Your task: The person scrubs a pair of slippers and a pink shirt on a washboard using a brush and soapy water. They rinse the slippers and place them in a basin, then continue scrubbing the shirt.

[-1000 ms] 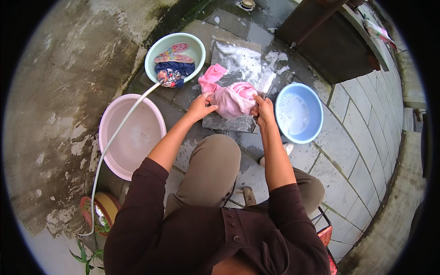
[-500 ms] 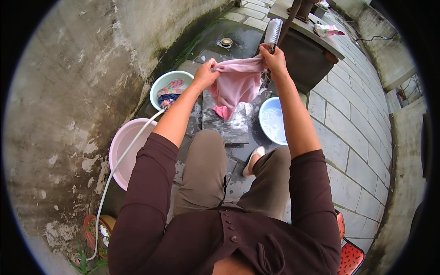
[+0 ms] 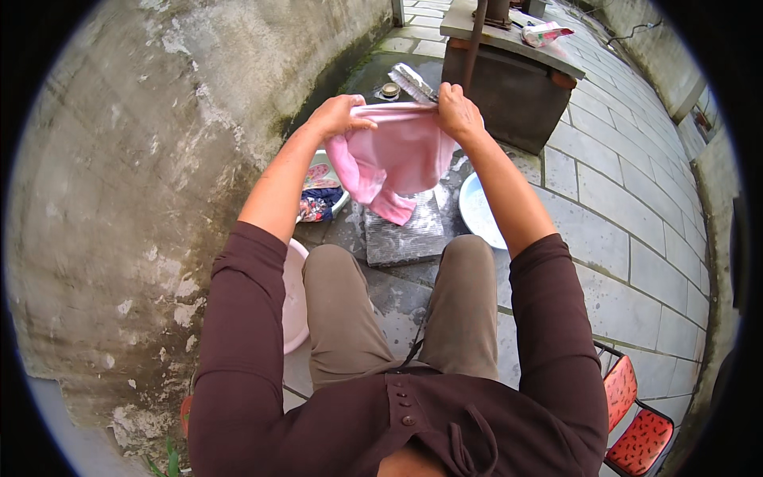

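Note:
A wet-looking pink garment hangs stretched between my two hands in mid-air. My left hand is closed on its upper left edge. At the upper right edge, my right hand grips the cloth together with a scrub brush, whose pale bristles have foam on them. Beneath the garment lies a ridged grey washboard slab with suds on it, partly covered by the hanging cloth.
Left of the slab, a pale green basin holds patterned and dark clothes. A pink basin sits behind my left arm; a light blue basin is at the right. A stone-topped block stands ahead, a red chair lower right, a wall at left.
The garment has been spread wider between my hands, with the left hand moving left. The brush has tipped from upright toward the left. My view has shifted and my knees have drawn together.

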`<action>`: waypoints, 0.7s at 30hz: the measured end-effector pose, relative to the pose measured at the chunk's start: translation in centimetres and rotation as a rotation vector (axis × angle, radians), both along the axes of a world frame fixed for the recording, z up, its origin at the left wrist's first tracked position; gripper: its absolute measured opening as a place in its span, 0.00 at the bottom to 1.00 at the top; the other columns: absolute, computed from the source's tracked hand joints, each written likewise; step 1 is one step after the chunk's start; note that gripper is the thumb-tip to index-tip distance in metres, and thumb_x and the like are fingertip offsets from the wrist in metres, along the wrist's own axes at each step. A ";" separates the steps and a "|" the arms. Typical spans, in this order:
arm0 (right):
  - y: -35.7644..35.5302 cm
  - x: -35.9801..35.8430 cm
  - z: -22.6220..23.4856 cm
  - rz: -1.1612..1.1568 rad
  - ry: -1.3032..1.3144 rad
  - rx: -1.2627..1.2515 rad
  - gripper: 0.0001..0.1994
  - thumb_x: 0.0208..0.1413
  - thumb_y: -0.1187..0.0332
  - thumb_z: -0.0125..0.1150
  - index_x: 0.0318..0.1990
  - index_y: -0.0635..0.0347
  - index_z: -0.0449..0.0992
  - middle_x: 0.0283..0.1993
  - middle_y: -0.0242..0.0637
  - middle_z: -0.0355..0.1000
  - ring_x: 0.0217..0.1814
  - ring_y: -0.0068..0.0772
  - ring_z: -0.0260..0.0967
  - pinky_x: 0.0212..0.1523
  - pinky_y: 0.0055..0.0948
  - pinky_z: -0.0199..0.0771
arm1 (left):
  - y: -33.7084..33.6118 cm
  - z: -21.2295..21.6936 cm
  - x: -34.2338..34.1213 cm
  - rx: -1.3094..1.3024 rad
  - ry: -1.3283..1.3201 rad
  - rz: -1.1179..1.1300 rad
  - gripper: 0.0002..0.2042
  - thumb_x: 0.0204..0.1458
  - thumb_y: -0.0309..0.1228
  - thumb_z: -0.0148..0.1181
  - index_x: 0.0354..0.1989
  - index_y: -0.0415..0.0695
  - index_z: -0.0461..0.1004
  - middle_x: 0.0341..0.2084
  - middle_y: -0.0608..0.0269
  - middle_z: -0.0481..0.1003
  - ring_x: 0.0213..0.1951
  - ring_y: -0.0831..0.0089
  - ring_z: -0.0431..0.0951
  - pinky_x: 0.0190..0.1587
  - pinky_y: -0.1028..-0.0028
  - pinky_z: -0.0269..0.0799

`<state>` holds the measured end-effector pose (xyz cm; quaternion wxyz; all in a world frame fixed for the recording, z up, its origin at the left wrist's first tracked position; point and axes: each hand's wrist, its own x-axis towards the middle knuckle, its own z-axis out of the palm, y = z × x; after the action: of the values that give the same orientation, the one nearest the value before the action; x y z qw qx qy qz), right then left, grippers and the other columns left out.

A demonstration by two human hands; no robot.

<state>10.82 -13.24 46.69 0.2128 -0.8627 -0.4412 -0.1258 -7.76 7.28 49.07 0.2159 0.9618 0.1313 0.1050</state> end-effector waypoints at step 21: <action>0.8 3.5 -6.3 0.020 0.442 0.104 0.34 0.39 0.40 0.70 0.36 0.69 0.76 0.34 0.50 0.77 0.38 0.44 0.76 0.41 0.39 0.72 | 3.6 6.4 -2.0 -0.279 -0.124 -0.216 0.15 0.56 0.40 0.60 0.41 0.39 0.78 0.31 0.67 0.77 0.35 0.81 0.72 0.43 0.77 0.69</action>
<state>14.32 -12.40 40.42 0.3496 -0.8528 -0.3853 0.0457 -9.74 10.90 55.43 0.3649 0.9228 0.0269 0.1210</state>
